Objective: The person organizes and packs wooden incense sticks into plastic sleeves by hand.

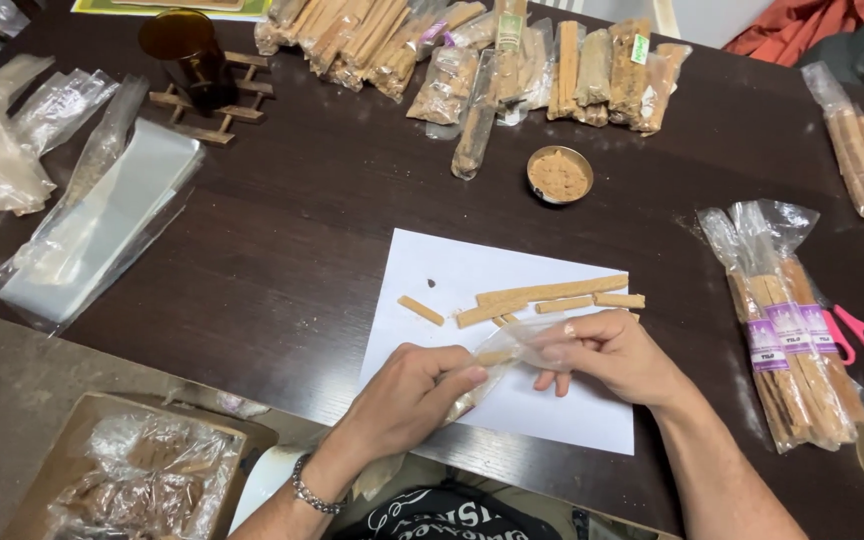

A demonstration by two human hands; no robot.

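Lower centre: left hand (407, 385) and right hand (607, 352) fingers pinch clear plastic sleeve (497, 358); likely light, limp, slippery; grip edges.

Both hands are on a narrow clear plastic sleeve (497, 360) over the white sheet, the left hand (407, 395) pinching its lower end, the right hand (612, 355) gripping its mouth. At the right edge lie filled clear packs with purple-and-white labels (787, 345). More clear packs of sticks (472, 50) crowd the far edge, a few with green tags. Left, a stack of empty clear sleeves (102, 225). Bottom left, a cardboard box (72, 450) holds crumpled plastic.
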